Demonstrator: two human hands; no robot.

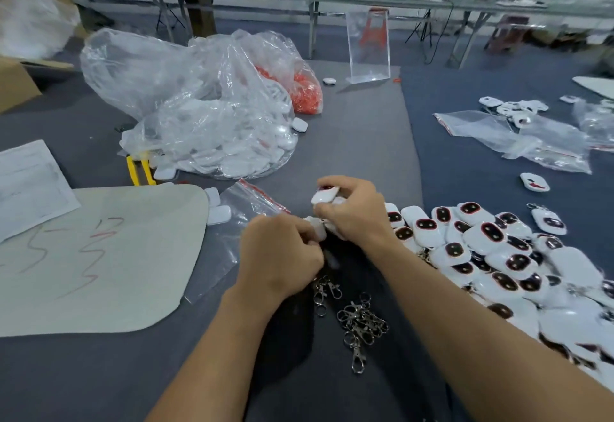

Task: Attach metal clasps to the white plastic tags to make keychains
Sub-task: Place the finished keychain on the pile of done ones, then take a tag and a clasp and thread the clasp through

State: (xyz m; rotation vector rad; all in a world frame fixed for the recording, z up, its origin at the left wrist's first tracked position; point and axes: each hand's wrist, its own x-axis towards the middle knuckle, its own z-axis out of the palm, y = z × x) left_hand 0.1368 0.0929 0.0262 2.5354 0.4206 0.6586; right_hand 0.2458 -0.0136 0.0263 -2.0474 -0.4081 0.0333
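As the right hand [352, 214] grips it, the tag [325, 195] gleams white.

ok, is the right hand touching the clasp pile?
Apart. Head view: right hand grips a white tag; clasp pile lies nearer the person, dark cloth between.

We see white plastic tags [488, 238] with black oval patches rimmed in red, silver metal clasps [362, 322], a grey felt cover [358, 129], yellow plier handles [132, 172], orange-red bits [304, 95] in a clear bag [149, 69], and red squiggles [89, 248] on a beige sheet [133, 288].
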